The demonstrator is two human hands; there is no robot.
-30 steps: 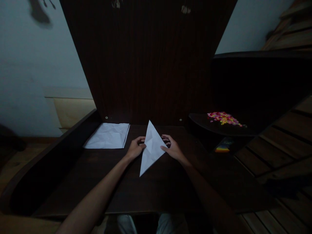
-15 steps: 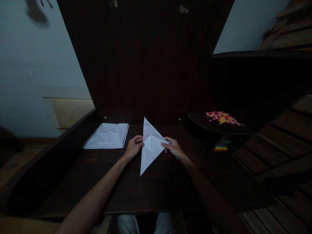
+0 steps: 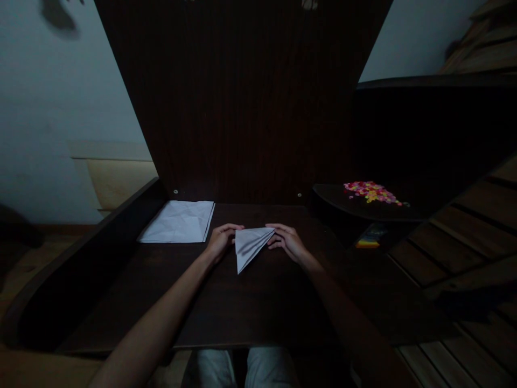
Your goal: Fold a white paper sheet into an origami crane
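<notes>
A white sheet of paper (image 3: 251, 245), folded into a small triangle with several layers, is held between my hands over the dark desk. My left hand (image 3: 220, 238) grips its upper left corner, with the fingers along the top edge. At the upper right point, my right hand (image 3: 286, 241) pinches the paper between its fingers. One tip of the triangle points down toward me, and the layers fan slightly along the lower right edge. Part of each hand's grip is hidden behind the paper.
Left on the desk (image 3: 242, 312) lies a stack of creased white paper (image 3: 177, 222). A pile of small colourful pieces (image 3: 371, 192) sits on the raised shelf (image 3: 335, 199) at right, with a yellow-edged item (image 3: 368, 243) beneath. A dark side panel (image 3: 100, 253) borders the left.
The paper's tall upper point has been folded down, making a smaller triangle. My right hand has shifted slightly along the top edge. The view has tilted a little.
</notes>
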